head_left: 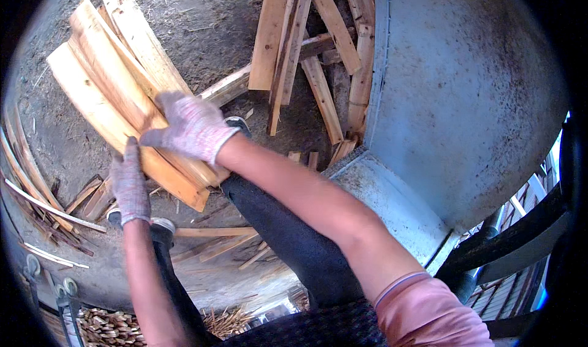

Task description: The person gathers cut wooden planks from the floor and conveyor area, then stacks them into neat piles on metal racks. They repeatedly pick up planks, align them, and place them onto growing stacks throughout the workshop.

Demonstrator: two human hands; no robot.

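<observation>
A stack of long, pale wooden boards [116,87] slants from the upper left toward my feet. My right hand [193,126], in a pinkish knitted glove, grips across the boards near their lower end, thumb on one side and fingers on the other; its fingertips are a little blurred. Beside the stack's left edge is my left hand [130,185], gloved the same way. Its fingers stretch upward along the edge, one reaching the nearest board. Its thumb and underside are hard to make out.
More boards [288,47] lean beside a large grey metal panel [453,96] on the right. Loose strips [220,246] lie on the dirt floor around my shoes. Thin slats [37,188] lie at the far left, and a pile of cut wood [110,327] stands at lower left.
</observation>
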